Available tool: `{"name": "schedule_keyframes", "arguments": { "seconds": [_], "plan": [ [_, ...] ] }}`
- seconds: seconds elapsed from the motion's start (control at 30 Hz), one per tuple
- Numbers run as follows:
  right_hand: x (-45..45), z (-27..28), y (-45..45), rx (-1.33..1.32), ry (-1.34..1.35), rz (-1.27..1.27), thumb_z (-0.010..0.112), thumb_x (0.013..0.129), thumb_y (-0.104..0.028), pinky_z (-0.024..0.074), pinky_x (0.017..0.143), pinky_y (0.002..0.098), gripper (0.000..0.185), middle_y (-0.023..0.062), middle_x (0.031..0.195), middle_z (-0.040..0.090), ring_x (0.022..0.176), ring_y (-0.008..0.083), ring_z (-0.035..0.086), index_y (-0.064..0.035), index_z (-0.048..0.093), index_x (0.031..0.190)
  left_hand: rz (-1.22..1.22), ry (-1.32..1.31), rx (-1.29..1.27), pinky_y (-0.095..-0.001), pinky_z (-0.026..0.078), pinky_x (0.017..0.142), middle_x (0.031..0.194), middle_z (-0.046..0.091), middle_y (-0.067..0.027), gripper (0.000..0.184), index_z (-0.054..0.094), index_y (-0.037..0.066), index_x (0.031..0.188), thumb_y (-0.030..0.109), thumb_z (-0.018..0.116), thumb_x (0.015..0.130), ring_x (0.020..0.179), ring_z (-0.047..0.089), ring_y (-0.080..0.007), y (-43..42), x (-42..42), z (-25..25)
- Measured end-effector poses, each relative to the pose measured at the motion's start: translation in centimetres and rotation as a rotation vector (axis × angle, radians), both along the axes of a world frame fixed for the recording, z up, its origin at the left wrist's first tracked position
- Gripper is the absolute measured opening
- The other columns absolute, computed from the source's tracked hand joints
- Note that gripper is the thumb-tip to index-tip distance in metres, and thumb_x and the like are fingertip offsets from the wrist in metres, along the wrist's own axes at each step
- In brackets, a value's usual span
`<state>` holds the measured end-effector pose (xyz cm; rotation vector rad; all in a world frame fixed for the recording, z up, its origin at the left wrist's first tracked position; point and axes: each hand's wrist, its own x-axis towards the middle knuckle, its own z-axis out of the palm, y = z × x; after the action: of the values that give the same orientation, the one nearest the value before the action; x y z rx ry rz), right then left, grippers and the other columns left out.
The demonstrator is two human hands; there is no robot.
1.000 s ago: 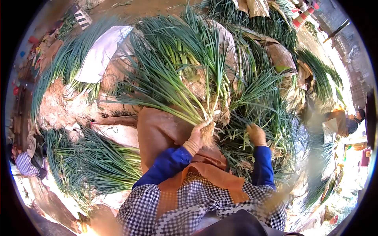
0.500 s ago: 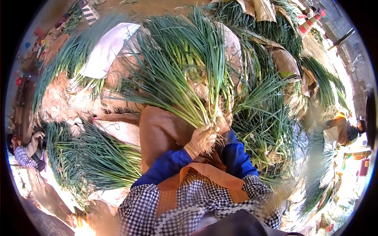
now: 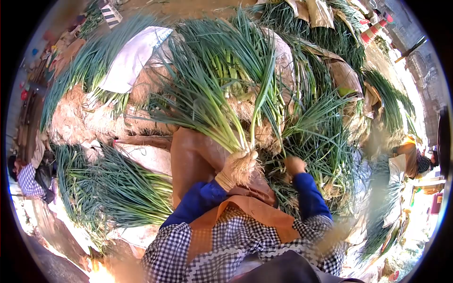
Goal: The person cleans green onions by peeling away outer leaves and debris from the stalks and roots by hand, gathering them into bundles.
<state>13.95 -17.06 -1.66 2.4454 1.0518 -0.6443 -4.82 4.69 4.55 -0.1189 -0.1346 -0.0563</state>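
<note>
My left hand is wrapped round the lower end of a bunch of green onions, just above its roots. The long leaves fan up and away from me, and one stalk stands a little apart on the right. My right hand is off to the right, its fingers curled, low over a heap of loose green onions. A thin green leaf runs down to its fingers, but what they hold is hidden.
A brown apron covers my lap. More green onions lie at the left, and root-ended bundles are stacked ahead under a white sack. One person sits at the far left, another at the far right.
My right hand has left the held bunch and moved right to the loose heap. My left hand keeps its grip, and the bunch has barely shifted.
</note>
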Motion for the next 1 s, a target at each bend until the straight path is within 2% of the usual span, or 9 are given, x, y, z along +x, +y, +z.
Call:
{"name": "schedule_keyframes", "arguments": {
  "seconds": [0.17, 0.27, 0.3, 0.43, 0.53, 0.7, 0.77, 0.93, 1.0],
  "plan": [
    [1.3, 0.5, -7.3, -0.467, 0.34, -0.005, 0.054, 0.085, -0.038, 0.0437, 0.087, 0.0441, 0.035, 0.0121, 0.101, 0.064, 0.101, 0.03, 0.058, -0.0062, 0.067, 0.094, 0.015, 0.348, 0.148, -0.0221, 0.041, 0.045, 0.087, 0.058, -0.0101, 0.026, 0.052, 0.002, 0.11, 0.013, 0.051, 0.086, 0.059, 0.052, -0.0132, 1.3, 0.0, -4.2],
    [6.2, 0.9, 0.1, 0.376, 0.049, 0.324, 0.042, 0.089, -0.032, 0.0497, 0.068, 0.0405, 0.032, 0.0094, 0.088, 0.064, 0.086, 0.0286, 0.061, -0.0073, 0.062, 0.084, -0.011, 0.441, 0.219, -0.024, 0.039, 0.044, 0.082, 0.055, -0.0102, 0.036, 0.04, 0.001, 0.122, 0.013, 0.048, 0.088, 0.055, 0.047, -0.0136, 1.4, 0.4, -3.1],
    [5.7, 5.6, 3.8, 0.655, 0.034, -0.079, 0.05, 0.085, -0.033, 0.049, 0.071, 0.0387, 0.028, 0.0099, 0.093, 0.064, 0.087, 0.03, 0.061, -0.0089, 0.06, 0.095, -0.01, 0.444, 0.226, -0.024, 0.039, 0.044, 0.082, 0.055, -0.0102, 0.036, 0.04, 0.001, 0.122, 0.013, 0.048, 0.088, 0.055, 0.047, -0.0136, 1.7, 0.3, -2.0],
    [11.7, -1.3, 12.2, 0.636, 0.13, -0.244, 0.064, 0.074, -0.042, 0.0465, 0.08, 0.0369, 0.048, 0.0143, 0.101, 0.063, 0.089, 0.0304, 0.061, -0.0074, 0.059, 0.106, 0.057, -0.053, 0.242, -0.024, 0.044, 0.053, 0.072, 0.048, -0.0048, 0.044, 0.037, 0.003, 0.125, 0.017, 0.053, 0.086, 0.058, 0.048, -0.0128, 4.1, -0.1, 2.8],
    [12.2, 4.7, 14.5, 0.638, 0.178, -0.279, 0.065, 0.074, -0.039, 0.0476, 0.077, 0.035, 0.045, 0.0178, 0.091, 0.063, 0.084, 0.0274, 0.061, -0.0026, 0.06, 0.1, 0.259, -0.19, 0.366, -0.0252, 0.045, 0.054, 0.071, 0.047, -0.0053, 0.043, 0.041, 0.003, 0.122, 0.019, 0.055, 0.085, 0.059, 0.048, -0.0141, 6.4, -0.7, 5.3],
    [10.8, 14.2, 11.4, 1.352, 0.808, -0.529, 0.057, 0.087, -0.026, 0.0464, 0.059, 0.0269, 0.028, 0.0034, 0.073, 0.062, 0.062, 0.013, 0.055, 0.0013, 0.063, 0.089, 0.295, 0.006, 0.455, -0.0229, 0.045, 0.046, 0.076, 0.056, -0.0076, 0.03, 0.05, 0.005, 0.115, 0.014, 0.052, 0.086, 0.06, 0.052, -0.0131, 7.1, 0.9, 1.7],
    [10.4, 11.6, 10.7, 0.939, 0.621, -0.49, 0.055, 0.089, -0.025, 0.0473, 0.057, 0.0277, 0.027, 0.0045, 0.067, 0.059, 0.061, 0.0133, 0.056, 0.0015, 0.062, 0.091, 0.265, 0.336, 0.244, -0.0256, 0.055, 0.06, 0.088, 0.063, -0.0107, 0.024, 0.054, 0.005, 0.109, 0.01, 0.051, 0.086, 0.081, 0.061, -0.0153, 3.8, 2.1, 0.7],
    [2.8, 7.4, 10.3, 1.257, 0.992, -0.603, 0.05, 0.092, -0.023, 0.0469, 0.066, 0.0303, 0.027, 0.0028, 0.075, 0.06, 0.071, 0.017, 0.056, 0.0011, 0.062, 0.092, 0.074, 0.548, 0.381, -0.0313, 0.052, 0.075, 0.095, 0.062, -0.0103, 0.019, 0.056, 0.001, 0.102, 0.01, 0.056, 0.085, 0.083, 0.062, -0.0191, -0.9, 2.7, -1.4],
    [1.2, 4.3, 10.3, 1.14, 0.527, -0.363, 0.051, 0.09, -0.034, 0.0465, 0.064, 0.038, 0.034, 0.0135, 0.074, 0.062, 0.069, 0.0285, 0.06, -0.0017, 0.062, 0.093, 0.024, 0.574, 0.381, -0.0315, 0.052, 0.075, 0.094, 0.062, -0.0099, 0.018, 0.057, 0.001, 0.101, 0.01, 0.056, 0.085, 0.083, 0.062, -0.0191, -1.7, 3.3, -1.9]
  ]
}}
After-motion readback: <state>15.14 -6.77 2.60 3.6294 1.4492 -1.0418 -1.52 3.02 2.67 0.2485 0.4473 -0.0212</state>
